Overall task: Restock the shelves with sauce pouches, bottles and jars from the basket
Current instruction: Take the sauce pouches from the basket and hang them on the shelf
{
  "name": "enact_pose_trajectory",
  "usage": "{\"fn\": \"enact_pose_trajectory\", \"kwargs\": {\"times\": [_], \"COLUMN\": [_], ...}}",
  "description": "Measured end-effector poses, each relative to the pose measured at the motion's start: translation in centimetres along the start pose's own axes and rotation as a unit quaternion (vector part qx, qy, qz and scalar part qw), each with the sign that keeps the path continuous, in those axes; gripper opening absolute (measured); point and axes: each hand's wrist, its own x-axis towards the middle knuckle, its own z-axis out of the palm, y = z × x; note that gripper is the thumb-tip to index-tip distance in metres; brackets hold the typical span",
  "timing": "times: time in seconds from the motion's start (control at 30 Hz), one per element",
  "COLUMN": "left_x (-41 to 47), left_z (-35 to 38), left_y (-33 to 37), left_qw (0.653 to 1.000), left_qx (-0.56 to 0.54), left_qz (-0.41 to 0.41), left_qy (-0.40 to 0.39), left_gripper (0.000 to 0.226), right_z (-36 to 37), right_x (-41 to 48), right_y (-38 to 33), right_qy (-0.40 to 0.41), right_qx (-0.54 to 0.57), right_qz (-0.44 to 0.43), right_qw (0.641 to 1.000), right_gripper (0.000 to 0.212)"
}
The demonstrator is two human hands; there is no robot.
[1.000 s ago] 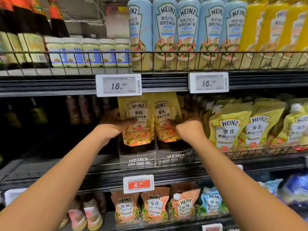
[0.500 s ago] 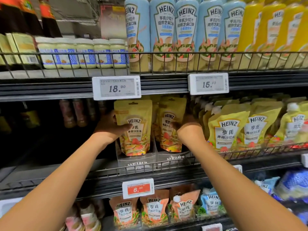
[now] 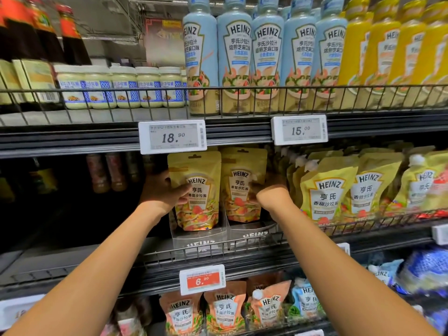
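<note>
The person is reaching w/ both arms into the middle shelf (image 3: 63,259). L hand (image 3: 162,194) is gripping the left yellow pouch (image 3: 197,190) by its left edge, thumb lying across the front, other fingers going behind. R hand (image 3: 272,194) is grasping the right yellow pouch (image 3: 241,187) at its right edge, w/ most of its fingers hiding behind the pack. Both pouches are standing upright, side by side & just touching, each sitting in a clear display tray (image 3: 201,242) at the shelf front, behind the wire rail (image 3: 157,257). Just right of the R hand, spouted yellow pouches (image 3: 327,190) are leaning in a row. On the top shelf, pale blue bottles (image 3: 234,57) are standing next to yellow bottles (image 3: 388,57), w/ small white-lidded jars (image 3: 123,88) & dark red-capped bottles (image 3: 31,32) to the left. Price tags are showing 18.90 (image 3: 172,137), 15.00 (image 3: 299,129) & 6.90 (image 3: 202,278). Orange pouches (image 3: 225,309) are sitting on the shelf below
</note>
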Motion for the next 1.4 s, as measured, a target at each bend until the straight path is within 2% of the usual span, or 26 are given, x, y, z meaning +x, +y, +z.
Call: {"fn": "enact_pose_trajectory", "kwargs": {"times": [0.2, 0.3, 0.33, 0.4, 0.47, 0.53, 0.6, 0.67, 0.7, 0.8, 0.97, 1.13, 1.4], "left_x": [-0.1, -0.3, -0.5, -0.7, -0.8, -0.9, -1.4, -2.7, -3.4, -5.7, -8.2, -10.1, -12.0], "left_z": [0.3, 0.4, 0.3, 0.2, -0.1, -0.3, -0.4, -0.1, 0.1, 0.4, 2.3, 5.0, 11.4], "left_y": [-0.2, -0.1, -0.1, -0.1, -0.1, 0.0, 0.2, 0.4, 0.6, 1.3, 2.7, 3.0, 3.0], "left_qw": [1.0, 0.999, 0.999, 0.998, 0.998, 0.998, 0.992, 0.985, 0.985, 0.979, 0.981, 0.973, 0.949], "left_qx": [-0.017, -0.036, -0.043, -0.057, -0.057, -0.011, 0.059, 0.076, 0.066, 0.079, 0.046, -0.014, -0.071], "left_qz": [-0.008, -0.015, -0.015, -0.004, 0.012, 0.026, 0.064, 0.112, 0.128, 0.17, 0.185, 0.183, 0.185], "left_qy": [0.017, 0.011, 0.01, 0.013, 0.024, 0.048, 0.09, 0.105, 0.1, 0.085, -0.044, -0.142, -0.245], "left_gripper": [0.016, 0.022, 0.026, 0.04, 0.062, 0.081, 0.088, 0.085, 0.08, 0.048, 0.011, 0.016, 0.014], "right_z": [0.3, 0.5, 0.5, 0.6, 0.7, 0.8, 0.7, 0.8, 0.8, 0.7, -0.1, -1.9, -5.8], "right_x": [-1.3, -1.9, -2.3, -2.9, -3.5, -4.0, -4.6, -5.3, -5.7, -7.1, -9.6, -12.1, -15.9], "right_y": [0.9, 0.8, 0.6, 0.8, 1.1, 1.5, 1.7, 1.8, 2.0, 2.2, 3.0, 4.5, 9.1], "right_qy": [0.024, 0.027, 0.035, 0.042, 0.054, 0.064, 0.08, 0.092, 0.097, 0.102, 0.095, 0.093, 0.129], "right_qx": [-0.026, -0.018, -0.017, -0.008, 0.008, 0.032, 0.052, 0.071, 0.085, 0.147, 0.207, 0.243, 0.256], "right_qz": [0.038, 0.029, 0.023, 0.012, 0.002, -0.011, -0.023, -0.037, -0.042, -0.064, -0.077, -0.072, -0.039], "right_qw": [0.999, 0.999, 0.999, 0.999, 0.999, 0.997, 0.995, 0.993, 0.991, 0.982, 0.971, 0.963, 0.957], "right_gripper": [0.032, 0.014, 0.009, 0.025, 0.022, 0.026, 0.025, 0.017, 0.02, 0.02, 0.02, 0.016, 0.013]}}
